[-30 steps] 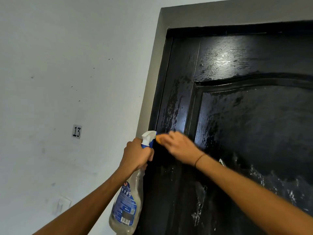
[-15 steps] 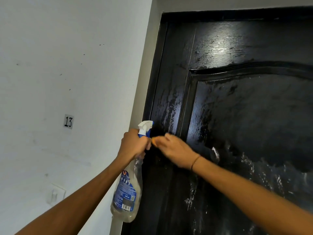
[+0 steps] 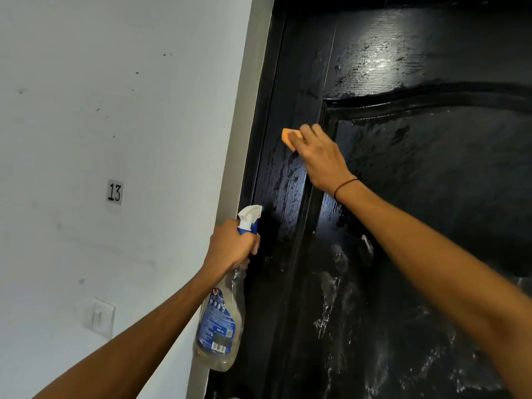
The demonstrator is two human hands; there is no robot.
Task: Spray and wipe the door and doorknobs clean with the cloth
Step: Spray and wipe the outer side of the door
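Since the earlier frames the right hand has climbed away from the spray nozzle, where it was working right beside the left hand, and now presses high on the door's left stile, level with the top corner of the raised panel. The view has also swung so that the top of the frame is out of sight and more of the lower door shows. The left hand has stayed where it was relative to the frame edge, holding the bottle.

The orange cloth sits flat against the black door surface under the right hand; its fingers lie over it and press it to the wood, and only the left end of the cloth pokes out beyond the fingertips. A thin dark band circles the right wrist.

The left hand's fingers are curled tight round the neck of the spray bottle, just below the white and blue trigger head, whose nozzle points toward the door. The bottle hangs down in front of the grey door frame.

Wet streaks and smears shine across the door's lower panel. On the white wall to the left are a small label reading 13 and, lower down, a light switch.
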